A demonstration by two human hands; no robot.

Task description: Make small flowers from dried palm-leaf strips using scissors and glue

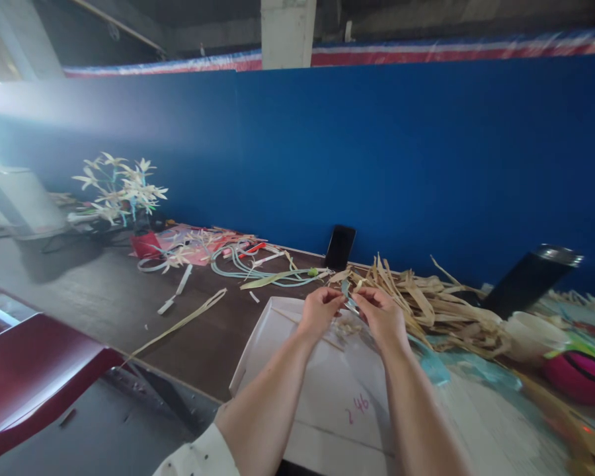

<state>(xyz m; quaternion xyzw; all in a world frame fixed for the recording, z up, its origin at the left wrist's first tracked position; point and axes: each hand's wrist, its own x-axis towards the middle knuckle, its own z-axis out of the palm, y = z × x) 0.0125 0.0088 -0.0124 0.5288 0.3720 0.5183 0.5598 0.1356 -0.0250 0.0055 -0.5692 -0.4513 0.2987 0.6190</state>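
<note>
My left hand (321, 311) is closed in a pinch on a thin light-blue strip (346, 288) above the white box lid or tray (322, 390). Close beside it, my right hand (384, 316) also pinches, with a small pale piece (359, 285) showing at its fingertips; what exactly this piece is I cannot tell. The blue strip runs down between both sets of fingertips. Under the hands, pale scraps (348, 328) and a thin stick (333, 344) lie on the white surface, which bears handwritten pink marks.
Dried husk leaves (426, 301) are heaped to the right, beside a leaning dark flask (530, 281) and a white cup (533, 336). A phone (340, 246) leans on the blue partition (416, 165). Pale blue cords (228, 268) and husk flowers (123, 188) are at left, near a red chair (39, 370).
</note>
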